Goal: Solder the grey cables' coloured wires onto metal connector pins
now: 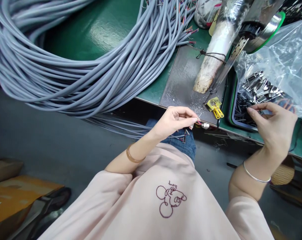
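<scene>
My left hand (174, 120) is closed in a pinch at the table's front edge. Thin coloured wires (198, 123) stick out past its fingertips, close to a small silvery metal piece (205, 125). Over the tray (231, 116) at the right, my right hand (273, 125) has thumb and forefinger brought together. Whatever may be between them is too small to make out. Small black parts (241, 110) lie in the tray just left of these fingertips, with shiny metal clips (261, 88) behind them. Thin grey cables (126, 128) run toward my lap, where dark connectors (184, 136) hang.
A thick coil of grey cable (96, 80) covers the left of the green table. A dark metal plate (181, 73) carries a yellow clip-like piece (217, 108). Above it slants a soldering iron-like rod (227, 66) beside a white wrapped tube (211, 63). Clear plastic (286, 60) drapes the tray.
</scene>
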A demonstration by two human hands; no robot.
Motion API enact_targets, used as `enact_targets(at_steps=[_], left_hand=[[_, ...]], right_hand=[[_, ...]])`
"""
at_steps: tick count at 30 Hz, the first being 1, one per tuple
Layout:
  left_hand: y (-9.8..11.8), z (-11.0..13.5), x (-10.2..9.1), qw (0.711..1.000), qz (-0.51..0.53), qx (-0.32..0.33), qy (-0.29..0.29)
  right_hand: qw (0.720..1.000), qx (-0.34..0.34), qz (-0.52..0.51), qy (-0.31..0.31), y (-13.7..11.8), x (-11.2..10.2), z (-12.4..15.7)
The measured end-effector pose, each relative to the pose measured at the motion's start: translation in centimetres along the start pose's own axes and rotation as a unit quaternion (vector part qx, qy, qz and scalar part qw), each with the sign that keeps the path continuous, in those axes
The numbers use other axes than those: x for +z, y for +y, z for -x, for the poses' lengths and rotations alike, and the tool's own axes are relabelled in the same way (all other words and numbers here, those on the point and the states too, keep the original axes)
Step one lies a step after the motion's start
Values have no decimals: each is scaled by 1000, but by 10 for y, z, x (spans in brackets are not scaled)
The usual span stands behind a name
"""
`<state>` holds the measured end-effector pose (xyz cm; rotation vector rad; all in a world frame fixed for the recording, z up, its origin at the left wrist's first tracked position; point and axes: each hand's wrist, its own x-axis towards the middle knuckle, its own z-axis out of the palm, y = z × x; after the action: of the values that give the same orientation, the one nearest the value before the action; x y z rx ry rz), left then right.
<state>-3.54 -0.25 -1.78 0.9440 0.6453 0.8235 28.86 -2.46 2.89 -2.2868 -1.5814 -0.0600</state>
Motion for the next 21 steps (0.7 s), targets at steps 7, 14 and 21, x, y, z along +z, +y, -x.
enact_targets(at_steps=[7, 14, 21], left_hand=[[-2, -2, 3, 998, -45, -8, 31], [-1, -2, 7, 997, -68, -2, 31], [-1, 2, 12, 992, -119, 16, 28]], right_hand=[[990, -41, -7, 133, 6, 0, 3], [945, -58, -202, 249, -43, -4, 34], [938, -82, -337, -21, -107, 6, 84]])
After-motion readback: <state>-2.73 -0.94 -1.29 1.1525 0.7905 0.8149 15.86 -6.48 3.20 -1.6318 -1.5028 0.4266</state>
